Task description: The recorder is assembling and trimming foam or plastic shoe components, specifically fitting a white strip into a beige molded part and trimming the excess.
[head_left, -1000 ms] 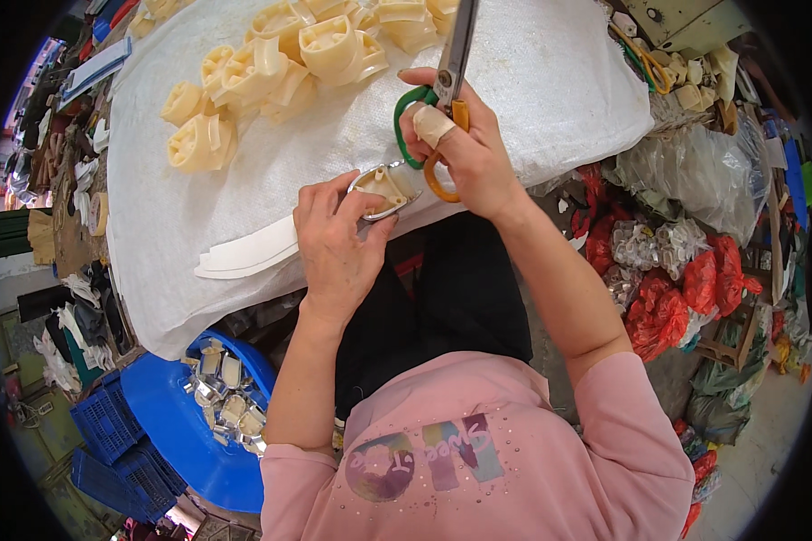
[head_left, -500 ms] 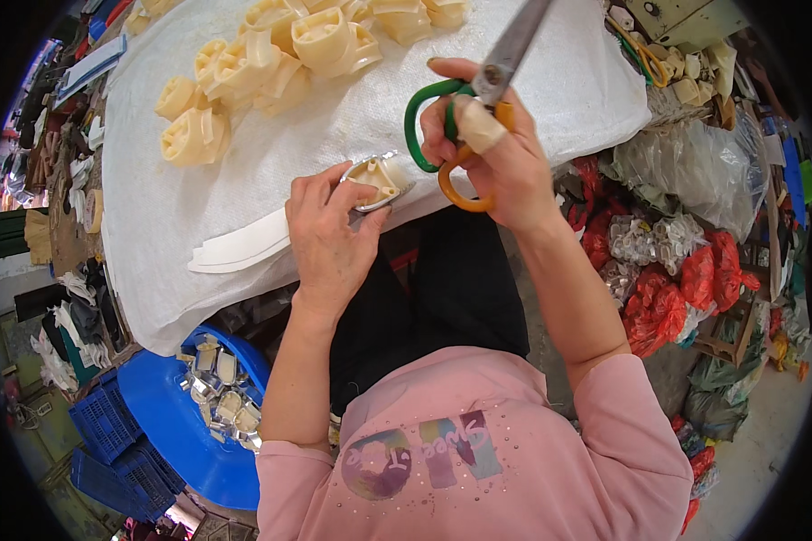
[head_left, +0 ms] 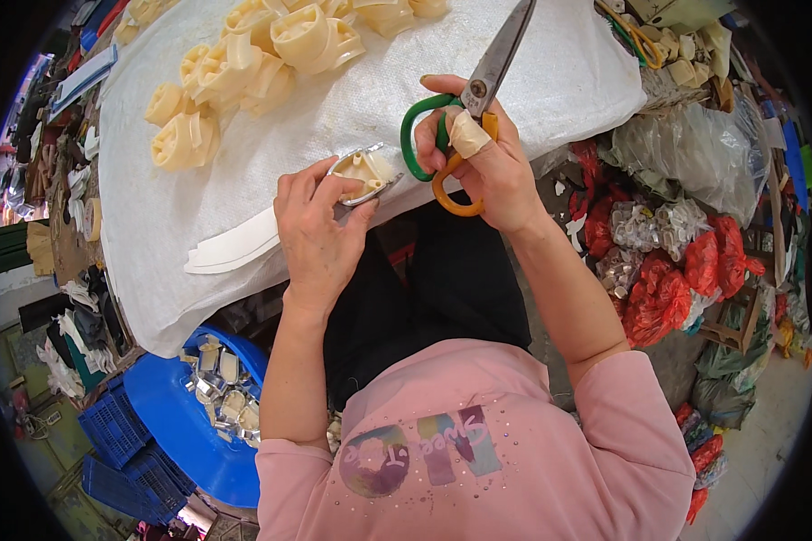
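Note:
Near the front edge of the white-covered table, my left hand point(head_left: 318, 225) grips a small cream plastic piece with a shiny silver rim point(head_left: 363, 173), thumb and fingers at its side. My right hand point(head_left: 496, 171) is closed round the green and orange handles of a pair of scissors point(head_left: 492, 74). Their blades point up and away, to the right of the piece. A finger of that hand is wrapped in tan tape. White curved strips point(head_left: 235, 243) lie on the table left of my left hand, which partly covers their end.
Several cream plastic parts point(head_left: 307, 41) are heaped on the white sheet point(head_left: 135, 261) at the far left. A blue tub point(head_left: 167, 424) of silvery pieces stands below the table at left, beside blue crates point(head_left: 115, 419). Red plastic bags point(head_left: 659, 302) lie at right.
My right hand has come slightly down and left with the scissors. The whole view has shifted a little; my left hand keeps its hold on the silver-rimmed piece.

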A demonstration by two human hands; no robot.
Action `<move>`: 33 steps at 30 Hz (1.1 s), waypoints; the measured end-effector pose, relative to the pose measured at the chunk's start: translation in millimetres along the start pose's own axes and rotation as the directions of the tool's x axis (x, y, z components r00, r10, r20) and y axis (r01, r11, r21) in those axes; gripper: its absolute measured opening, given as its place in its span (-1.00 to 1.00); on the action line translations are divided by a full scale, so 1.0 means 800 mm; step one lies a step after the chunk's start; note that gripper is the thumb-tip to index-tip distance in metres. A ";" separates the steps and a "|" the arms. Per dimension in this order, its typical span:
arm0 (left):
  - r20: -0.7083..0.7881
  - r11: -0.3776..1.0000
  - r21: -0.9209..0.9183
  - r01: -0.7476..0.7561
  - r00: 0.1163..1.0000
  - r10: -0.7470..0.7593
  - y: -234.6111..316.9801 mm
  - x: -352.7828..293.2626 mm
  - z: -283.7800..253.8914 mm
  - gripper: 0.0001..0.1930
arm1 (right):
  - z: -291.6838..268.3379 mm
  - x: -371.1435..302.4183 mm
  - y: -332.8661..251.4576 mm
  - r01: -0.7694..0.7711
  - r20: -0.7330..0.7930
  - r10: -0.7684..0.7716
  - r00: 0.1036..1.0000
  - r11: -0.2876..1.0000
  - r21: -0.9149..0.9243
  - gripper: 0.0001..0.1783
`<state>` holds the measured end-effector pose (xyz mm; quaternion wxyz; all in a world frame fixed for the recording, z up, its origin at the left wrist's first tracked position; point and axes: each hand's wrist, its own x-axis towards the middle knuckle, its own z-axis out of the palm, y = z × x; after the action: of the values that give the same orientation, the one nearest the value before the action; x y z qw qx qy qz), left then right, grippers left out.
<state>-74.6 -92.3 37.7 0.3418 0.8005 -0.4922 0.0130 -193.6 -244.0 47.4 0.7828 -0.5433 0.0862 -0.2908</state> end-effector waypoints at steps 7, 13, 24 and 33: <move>-0.005 1.000 -0.010 0.008 1.000 -0.008 -0.003 -0.002 0.002 -0.75 | -0.002 -0.004 -0.004 -0.033 -0.124 0.042 0.991 0.996 0.079 -0.57; 0.030 0.999 -0.024 0.045 0.999 -0.045 0.002 0.003 0.000 -0.76 | -0.010 0.013 0.003 0.158 -0.211 -0.106 0.972 0.956 0.247 -0.51; -0.019 0.999 -0.035 -0.001 1.000 0.000 -0.003 0.003 0.007 -0.74 | 0.021 0.041 0.039 0.028 -0.155 0.041 0.987 0.910 0.414 -0.60; 0.001 0.997 -0.067 0.024 1.000 -0.024 -0.003 0.003 0.004 -0.75 | 0.028 0.040 0.040 0.089 -0.139 -0.037 0.990 0.918 0.386 -0.62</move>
<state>-72.5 -95.7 35.0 0.3684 0.7944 -0.4829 -0.0078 -145.6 -235.8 32.9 0.8585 -0.3586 0.0591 -0.3617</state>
